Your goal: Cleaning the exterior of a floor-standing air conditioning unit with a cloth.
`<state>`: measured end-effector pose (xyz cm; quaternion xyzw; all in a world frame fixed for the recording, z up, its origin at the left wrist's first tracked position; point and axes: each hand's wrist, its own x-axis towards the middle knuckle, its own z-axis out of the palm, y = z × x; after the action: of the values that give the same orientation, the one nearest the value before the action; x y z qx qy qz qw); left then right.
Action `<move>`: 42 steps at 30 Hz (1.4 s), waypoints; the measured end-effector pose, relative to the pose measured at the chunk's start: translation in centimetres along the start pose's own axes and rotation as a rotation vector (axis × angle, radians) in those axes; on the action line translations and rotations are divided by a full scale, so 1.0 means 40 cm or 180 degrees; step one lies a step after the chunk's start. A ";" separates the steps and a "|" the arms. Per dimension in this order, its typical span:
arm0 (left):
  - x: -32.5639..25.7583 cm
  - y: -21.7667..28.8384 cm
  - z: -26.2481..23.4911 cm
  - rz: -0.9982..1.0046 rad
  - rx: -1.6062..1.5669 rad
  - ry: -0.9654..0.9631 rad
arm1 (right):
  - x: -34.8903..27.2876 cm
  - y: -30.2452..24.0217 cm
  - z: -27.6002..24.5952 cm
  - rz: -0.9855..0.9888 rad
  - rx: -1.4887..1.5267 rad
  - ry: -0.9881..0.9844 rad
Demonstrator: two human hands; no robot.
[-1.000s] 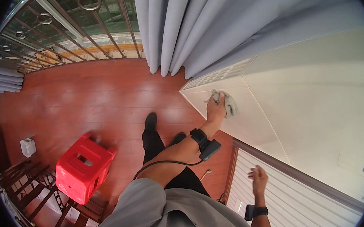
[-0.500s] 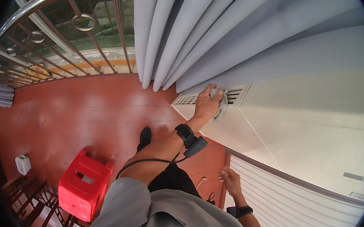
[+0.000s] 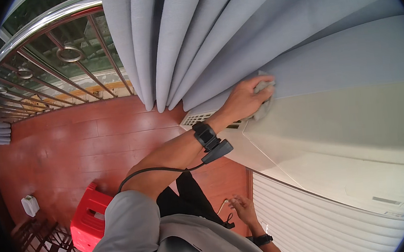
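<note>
My left hand (image 3: 250, 97) is closed on a grey cloth (image 3: 262, 108), pressing it to the upper edge of a cream-white appliance housing (image 3: 328, 128). The cloth is bunched under the palm and fingers. Slotted vents (image 3: 192, 120) run along the housing's edge beside my left wrist, partly covered by the forearm. My right hand (image 3: 243, 208) hangs low near my body, its fingers loosely bent and apart, with nothing visible in it. Black bands circle both wrists; a cable runs from the left one along the arm.
A grey-blue curtain (image 3: 193, 39) hangs right behind the housing. White ribbed panelling (image 3: 307, 213) lies below it. A metal railing (image 3: 59, 57) stands at the far left, a red plastic stool (image 3: 87, 224) and a white box (image 3: 30, 205) at the left on the red-brown floor (image 3: 91, 141).
My left hand has slid the cloth right and away from me, off the vent slots to the housing's upper edge. My right hand has shifted slightly left. The whole view has shifted.
</note>
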<state>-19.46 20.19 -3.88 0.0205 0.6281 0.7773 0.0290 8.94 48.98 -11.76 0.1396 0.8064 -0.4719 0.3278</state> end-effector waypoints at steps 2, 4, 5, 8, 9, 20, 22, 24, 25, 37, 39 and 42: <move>0.037 0.037 0.022 0.0302 -0.0038 -0.0017 | 0.031 -0.035 -0.018 0.0017 -0.0001 -0.0116; 0.074 0.065 0.042 0.0613 -0.0041 -0.0050 | 0.070 -0.045 -0.048 -0.0131 -0.0036 -0.0195; 0.093 0.080 0.048 0.0637 -0.0031 -0.0051 | 0.080 -0.051 -0.061 -0.0225 -0.0033 -0.0237; 0.144 0.120 0.070 0.0643 0.0059 -0.0182 | 0.116 -0.085 -0.104 -0.0452 -0.0212 -0.0388; 0.159 0.132 0.080 0.0775 0.0062 -0.0045 | 0.122 -0.093 -0.115 -0.0507 -0.0238 -0.0377; 0.258 0.388 0.148 0.1340 0.0041 -0.0182 | 0.172 -0.132 -0.199 -0.0614 -0.0602 -0.0476; 0.279 0.437 0.163 0.1675 0.0100 -0.0154 | 0.168 -0.156 -0.199 -0.0474 -0.0376 -0.0444; 0.307 0.484 0.172 0.1928 0.0109 -0.0182 | 0.164 -0.190 -0.190 -0.0294 -0.0439 -0.0439; 0.318 0.507 0.177 0.2153 0.0112 -0.0164 | 0.170 -0.191 -0.186 -0.0319 -0.0410 -0.0392; 0.380 0.329 0.180 0.1634 0.0731 -0.0512 | 0.200 -0.174 -0.072 -0.0172 -0.0154 -0.0110; 0.349 0.237 0.142 0.1417 0.0805 -0.0486 | 0.189 -0.206 -0.062 -0.0107 -0.0332 -0.0225; 0.288 0.114 0.102 0.0721 0.0932 -0.0538 | 0.170 -0.232 -0.039 0.0068 -0.0382 -0.0215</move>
<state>-30.76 24.02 1.40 0.1601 0.7235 0.6715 -0.0093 -1.72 44.96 -9.53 0.1123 0.8202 -0.4235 0.3677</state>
